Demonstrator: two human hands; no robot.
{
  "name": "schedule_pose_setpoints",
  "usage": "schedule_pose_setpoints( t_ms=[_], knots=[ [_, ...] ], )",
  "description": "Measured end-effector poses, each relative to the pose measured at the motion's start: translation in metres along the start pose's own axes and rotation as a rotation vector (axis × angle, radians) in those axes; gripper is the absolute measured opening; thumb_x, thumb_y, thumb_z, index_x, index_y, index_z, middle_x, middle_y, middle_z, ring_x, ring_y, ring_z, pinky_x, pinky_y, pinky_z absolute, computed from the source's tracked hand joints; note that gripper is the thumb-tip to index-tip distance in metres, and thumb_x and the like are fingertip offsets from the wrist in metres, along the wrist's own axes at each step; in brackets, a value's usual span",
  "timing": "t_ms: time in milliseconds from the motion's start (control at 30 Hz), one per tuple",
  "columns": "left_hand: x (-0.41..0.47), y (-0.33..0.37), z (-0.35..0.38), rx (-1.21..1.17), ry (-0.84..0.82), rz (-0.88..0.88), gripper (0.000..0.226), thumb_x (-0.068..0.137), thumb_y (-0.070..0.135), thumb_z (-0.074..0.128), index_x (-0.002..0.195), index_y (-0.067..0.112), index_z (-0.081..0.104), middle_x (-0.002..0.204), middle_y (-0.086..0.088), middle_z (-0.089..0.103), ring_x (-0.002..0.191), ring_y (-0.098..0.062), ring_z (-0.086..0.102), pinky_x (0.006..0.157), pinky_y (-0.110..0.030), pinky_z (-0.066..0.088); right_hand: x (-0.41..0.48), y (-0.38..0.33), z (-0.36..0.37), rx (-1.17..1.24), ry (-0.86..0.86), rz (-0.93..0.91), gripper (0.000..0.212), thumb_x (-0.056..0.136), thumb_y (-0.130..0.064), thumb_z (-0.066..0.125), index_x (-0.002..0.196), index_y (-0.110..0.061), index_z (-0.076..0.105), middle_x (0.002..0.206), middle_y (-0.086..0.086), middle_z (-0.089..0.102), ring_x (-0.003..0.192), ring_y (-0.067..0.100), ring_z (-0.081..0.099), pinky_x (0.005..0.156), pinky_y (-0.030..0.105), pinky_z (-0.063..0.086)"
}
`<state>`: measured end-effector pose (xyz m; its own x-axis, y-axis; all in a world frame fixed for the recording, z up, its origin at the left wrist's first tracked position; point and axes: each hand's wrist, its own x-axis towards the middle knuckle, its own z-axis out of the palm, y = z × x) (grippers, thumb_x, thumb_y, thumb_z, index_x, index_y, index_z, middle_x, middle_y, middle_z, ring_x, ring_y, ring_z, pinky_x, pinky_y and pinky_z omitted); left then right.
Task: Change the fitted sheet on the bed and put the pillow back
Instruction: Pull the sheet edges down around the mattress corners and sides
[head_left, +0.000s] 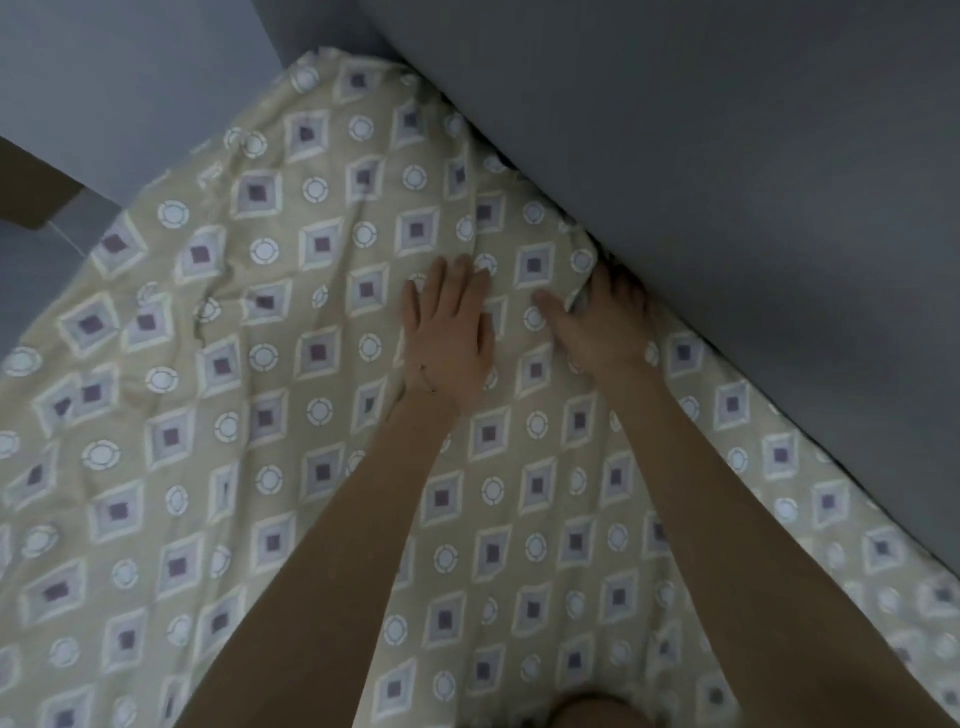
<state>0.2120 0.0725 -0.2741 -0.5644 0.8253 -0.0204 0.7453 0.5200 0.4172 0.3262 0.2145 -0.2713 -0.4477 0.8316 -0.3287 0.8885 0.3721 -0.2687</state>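
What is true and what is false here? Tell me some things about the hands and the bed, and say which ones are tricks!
1. The sheet has diamonds and circles on it. True.
2. The left hand lies flat on the sheet. True.
3. The right hand holds a pillow. False: no pillow shows; this hand is at the sheet's edge beside the wall.
4. The wall is bright red. False: it is grey.
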Motion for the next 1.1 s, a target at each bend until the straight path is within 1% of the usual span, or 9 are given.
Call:
schedule_pose_setpoints(
  t_ms=[100,200,367,433,533,667,833,967,1100],
  knots=[
    [-0.003,-0.005,0.003,0.013,-0.012,0.026,0.046,0.098,0.024,0.041,0.142,0.012,0.047,0.151,-0.009,0.04,0.143,-0.032,0.031,0.117,-0.055,0.019,0.005,-0.005,-0.002,0.085,-0.056,0.091,0.095,0.086,-0.071,0.046,0.155,-0.014,0.014,0.16,0.013,0.019,0.147,0.03,0.016,0.119,0.044,0.01],
    [-0.006,-0.011,0.0,0.048,-0.045,0.059,0.05,0.098,0.025,0.036,0.146,0.014,0.042,0.155,-0.007,0.035,0.145,-0.029,0.025,0.118,-0.053,0.015,0.018,-0.013,-0.006,0.17,-0.083,0.19,0.094,0.082,-0.075,0.044,0.154,-0.018,0.022,0.158,0.009,0.026,0.144,0.031,0.023,0.118,0.048,0.017],
    [-0.007,-0.013,-0.006,0.006,-0.035,0.024,0.05,0.094,0.017,0.044,0.144,0.013,0.045,0.153,-0.007,0.039,0.145,-0.028,0.027,0.118,-0.053,0.011,0.007,-0.019,-0.01,0.056,-0.108,0.192,0.086,0.091,-0.069,0.034,0.155,-0.014,0.015,0.159,0.014,0.019,0.145,0.035,0.017,0.117,0.054,0.011],
    [-0.007,-0.02,-0.012,-0.01,0.038,-0.025,0.05,0.092,0.02,0.04,0.141,0.014,0.049,0.149,-0.008,0.044,0.142,-0.029,0.033,0.116,-0.055,0.018,-0.009,-0.026,-0.01,-0.049,-0.022,0.119,0.079,0.095,-0.06,0.029,0.154,-0.01,0.017,0.157,0.02,0.021,0.143,0.039,0.019,0.116,0.052,0.014],
    [-0.006,-0.046,-0.026,0.012,0.108,-0.113,0.051,0.094,0.027,0.036,0.143,0.018,0.047,0.152,-0.006,0.04,0.143,-0.028,0.031,0.116,-0.054,0.02,-0.029,-0.064,-0.003,0.019,0.092,-0.194,0.06,0.099,-0.04,0.04,0.151,-0.012,0.029,0.157,0.014,0.026,0.145,0.033,0.021,0.118,0.047,0.017],
    [0.008,-0.102,-0.047,0.116,0.155,-0.19,0.049,0.1,0.031,0.036,0.147,0.021,0.041,0.154,-0.008,0.037,0.145,-0.03,0.027,0.116,-0.054,0.012,-0.01,-0.128,0.021,0.081,0.043,-0.477,0.054,0.096,-0.035,0.049,0.147,-0.021,0.038,0.155,0.008,0.033,0.144,0.029,0.025,0.118,0.045,0.018],
    [0.013,-0.192,-0.078,0.33,0.109,-0.127,0.049,0.104,0.035,0.031,0.152,0.023,0.032,0.159,-0.006,0.027,0.149,-0.028,0.016,0.118,-0.056,0.007,0.013,-0.181,0.061,-0.036,0.064,-0.329,0.061,0.097,-0.052,0.036,0.153,-0.029,0.026,0.163,0.008,0.013,0.149,0.033,0.006,0.119,0.052,0.002],
    [0.015,-0.213,-0.07,0.31,0.182,-0.133,0.051,0.1,0.034,0.036,0.15,0.023,0.036,0.156,-0.008,0.032,0.146,-0.03,0.023,0.115,-0.062,0.012,0.008,-0.196,0.085,-0.04,0.307,-0.247,0.056,0.097,-0.053,0.037,0.145,-0.027,0.043,0.156,0.01,0.032,0.146,0.036,0.023,0.117,0.057,0.014],
    [0.018,-0.216,-0.069,0.288,0.172,-0.098,0.052,0.1,0.036,0.031,0.147,0.019,0.042,0.152,-0.013,0.038,0.143,-0.033,0.028,0.112,-0.066,0.016,0.01,-0.195,0.088,-0.056,0.394,-0.241,0.051,0.097,-0.049,0.04,0.14,-0.024,0.051,0.15,0.011,0.042,0.141,0.037,0.032,0.115,0.056,0.02]
  ],
)
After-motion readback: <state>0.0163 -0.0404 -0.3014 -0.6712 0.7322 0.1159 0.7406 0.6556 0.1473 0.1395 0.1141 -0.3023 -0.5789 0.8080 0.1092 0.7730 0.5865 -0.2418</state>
